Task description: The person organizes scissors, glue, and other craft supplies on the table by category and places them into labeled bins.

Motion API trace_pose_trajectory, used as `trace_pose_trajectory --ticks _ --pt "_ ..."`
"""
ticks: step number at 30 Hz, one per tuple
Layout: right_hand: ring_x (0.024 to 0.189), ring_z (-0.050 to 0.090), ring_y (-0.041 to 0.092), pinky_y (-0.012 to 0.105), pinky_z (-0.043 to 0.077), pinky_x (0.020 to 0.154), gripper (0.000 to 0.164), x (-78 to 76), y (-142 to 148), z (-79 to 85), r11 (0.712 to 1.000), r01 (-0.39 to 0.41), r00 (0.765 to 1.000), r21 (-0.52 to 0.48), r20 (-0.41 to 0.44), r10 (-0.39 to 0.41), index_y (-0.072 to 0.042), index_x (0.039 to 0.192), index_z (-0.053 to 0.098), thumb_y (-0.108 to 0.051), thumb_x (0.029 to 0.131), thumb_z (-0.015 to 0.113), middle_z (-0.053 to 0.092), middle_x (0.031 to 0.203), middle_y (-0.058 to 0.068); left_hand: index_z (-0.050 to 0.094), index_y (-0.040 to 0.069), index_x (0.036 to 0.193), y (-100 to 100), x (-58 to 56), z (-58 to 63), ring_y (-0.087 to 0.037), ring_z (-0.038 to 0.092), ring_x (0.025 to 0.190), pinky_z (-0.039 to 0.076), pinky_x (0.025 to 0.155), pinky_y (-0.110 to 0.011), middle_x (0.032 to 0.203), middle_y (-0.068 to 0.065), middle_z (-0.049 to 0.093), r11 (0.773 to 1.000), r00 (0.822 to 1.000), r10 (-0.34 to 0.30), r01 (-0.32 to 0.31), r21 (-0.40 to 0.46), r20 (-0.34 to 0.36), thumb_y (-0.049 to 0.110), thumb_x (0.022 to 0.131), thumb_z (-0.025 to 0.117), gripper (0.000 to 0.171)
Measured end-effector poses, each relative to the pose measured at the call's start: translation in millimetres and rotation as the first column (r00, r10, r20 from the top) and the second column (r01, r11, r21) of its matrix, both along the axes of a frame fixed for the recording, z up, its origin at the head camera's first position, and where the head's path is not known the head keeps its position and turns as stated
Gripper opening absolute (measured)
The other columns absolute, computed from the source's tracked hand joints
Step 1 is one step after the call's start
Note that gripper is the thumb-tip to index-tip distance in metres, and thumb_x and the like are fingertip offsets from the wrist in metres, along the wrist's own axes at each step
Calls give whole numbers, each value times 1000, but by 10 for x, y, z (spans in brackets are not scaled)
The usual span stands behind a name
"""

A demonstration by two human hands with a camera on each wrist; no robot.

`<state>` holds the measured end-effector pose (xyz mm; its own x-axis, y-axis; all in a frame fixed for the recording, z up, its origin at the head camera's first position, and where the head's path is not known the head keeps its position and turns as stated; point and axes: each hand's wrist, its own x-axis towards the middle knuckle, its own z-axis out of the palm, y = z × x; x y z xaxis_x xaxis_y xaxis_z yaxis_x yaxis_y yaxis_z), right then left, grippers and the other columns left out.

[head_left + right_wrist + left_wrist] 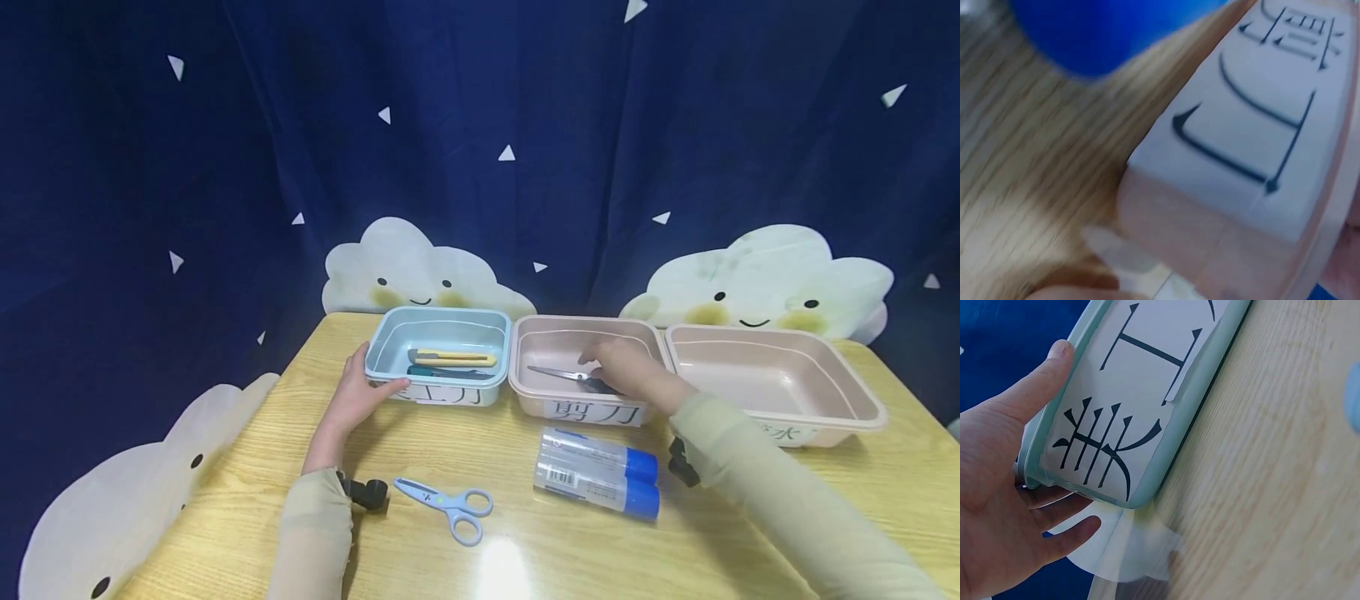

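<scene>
Left hand (355, 394) clasps blue bin (450, 331) corner; right hand (621, 367) bent over scissors (562, 374) inside middle bin (551, 340), grip unclear.

The wooden table (600, 558) bears three bins (555, 337), blue scissors (442, 501) and two blue-capped tubes (592, 487)

The head view looks forward and down over the tabletop (420, 450) from well back, as far as the dark curtain (450, 100) behind it. The left wrist view faces the front of the blue box (450, 328) close up, its label (1129, 387) running steeply upward; the right wrist view, nearer still, faces the other label (1241, 137), on the middle pink box (585, 330), likewise slanted. The head view shares both labels, smaller.
</scene>
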<state>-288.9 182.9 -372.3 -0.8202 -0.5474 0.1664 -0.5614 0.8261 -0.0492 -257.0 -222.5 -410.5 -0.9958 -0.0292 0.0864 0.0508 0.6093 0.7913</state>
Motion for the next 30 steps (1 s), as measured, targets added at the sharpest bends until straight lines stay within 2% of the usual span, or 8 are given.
trace_pose_trajectory --ticks 7,14,21,24,28,30 --pt "89 64 24 38 51 81 20 171 -229 101 998 -7 999 -60 -31 5 -8 98 69 -9 79 68 68 95 7 8 5 145 -3 -11 -1 -37 28 128 25 105 -53 142 -22 22 1000 1000 -2 2 2 -1 42 73 74 104" --pt "85 64 25 37 51 78 16 370 -462 137 983 -110 989 -147 -114 94 -6 92 69 -7 76 69 68 89 8 8 4 145 -6 -15 -16 -37 28 129 24 106 -51 143 -22 21 1000 1000 0 0 7 -7 42 72 74 105" --pt "87 63 22 36 50 81 16 559 -634 148 957 -95 992 -273 -111 67 -7 94 69 -7 78 67 66 90 5 8 6 145 0 -6 -22 -36 28 130 25 106 -51 143 -21 21 1000 1000 0 0 9 -3 41 73 74 104" --pt "87 61 20 34 50 81 17 635 -716 151 953 -119 987 -280 -142 82 -8 94 69 -8 78 68 66 91 4 8 6 145 8 1 -19 -35 27 130 24 107 -51 143 -21 21 1000 1000 1 -1 12 1 41 73 74 104" --pt "83 58 16 31 49 76 16 751 -841 118 946 -181 968 -268 -220 123 -10 91 69 -7 76 69 65 89 1 8 6 145 7 7 -9 -36 27 129 24 106 -51 143 -21 21 1000 1000 0 0 14 0 41 73 74 104" --pt "81 56 15 30 48 75 15 826 -909 100 943 -196 965 -270 -224 136 -11 90 68 -9 76 70 63 87 -1 8 6 145 7 5 -4 -36 27 130 24 107 -51 143 -21 21 1000 1000 1 -1 12 0 41 73 74 104"
